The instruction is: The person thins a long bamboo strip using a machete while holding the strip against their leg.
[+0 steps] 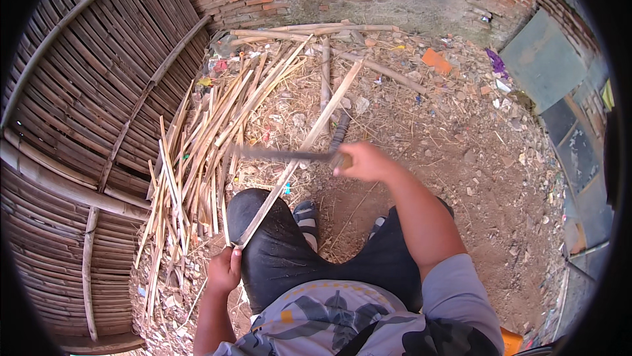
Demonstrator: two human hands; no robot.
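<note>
I read: left hand (pixel 226 270) fingers gripping one bamboo strip (pixel 314 132); right hand (pixel 366 162) closed around knife (pixel 313 156). Strip pile (pixel 227 119), ten o'clock, appears finished; held piece likely unfinished.

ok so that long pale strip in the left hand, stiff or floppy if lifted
The long pale strip is probably fairly stiff, since it looks straight beyond the left hand. It's likely light for its length, being so narrow. Its flat-looking face makes rolling unlikely.

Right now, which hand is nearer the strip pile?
Left. The left hand is just right of the pile at its near end, gripping a strip; the right hand is farther right, holding a knife.
</note>
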